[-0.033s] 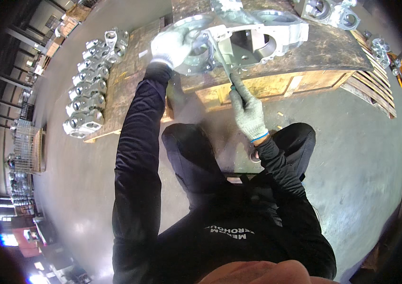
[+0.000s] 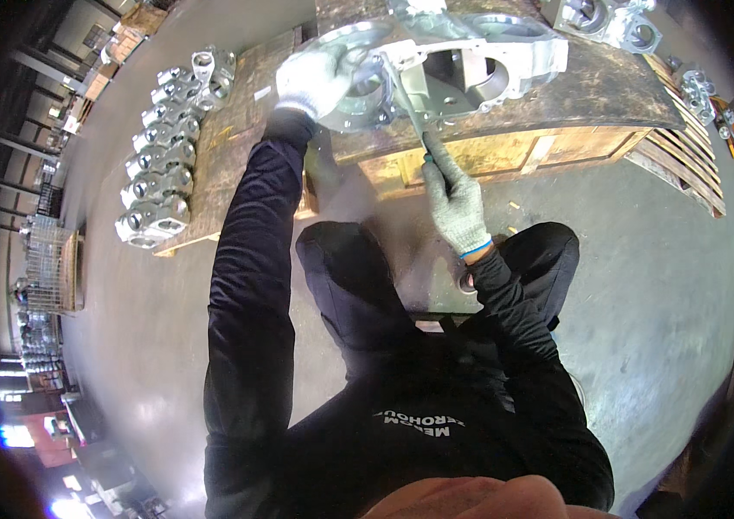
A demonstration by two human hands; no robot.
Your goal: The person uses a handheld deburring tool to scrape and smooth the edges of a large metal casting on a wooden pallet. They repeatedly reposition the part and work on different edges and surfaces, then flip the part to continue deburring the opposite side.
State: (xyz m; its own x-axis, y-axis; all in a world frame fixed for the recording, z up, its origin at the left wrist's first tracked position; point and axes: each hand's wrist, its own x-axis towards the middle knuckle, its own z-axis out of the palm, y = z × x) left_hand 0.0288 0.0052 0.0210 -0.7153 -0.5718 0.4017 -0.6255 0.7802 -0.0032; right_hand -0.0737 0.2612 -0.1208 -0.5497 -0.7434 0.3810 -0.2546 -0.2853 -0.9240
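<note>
A large silvery metal casting (image 2: 518, 67) with round bores and a rectangular opening sits on the wooden workbench top. My left hand (image 2: 313, 82), in a white glove, is at the casting's left side, its fingers curled over the rim by a round bore; glare blurs the fingertips. In a pale grey glove, my right hand (image 2: 455, 206) is closed around the teal handle of a long flat file (image 2: 407, 102). The file's grey blade slants up and to the left, lying against the casting's near edge beside the opening. Its handle is mostly hidden in my grip.
Several smaller castings (image 2: 159, 182) stand in rows on the bench's left part. Another casting (image 2: 596, 22) sits at the far right of the bench. Beyond the right end are a slatted wooden pallet (image 2: 682, 169) and an orange pallet-jack-like object (image 2: 733, 138). My knees are below the bench's front.
</note>
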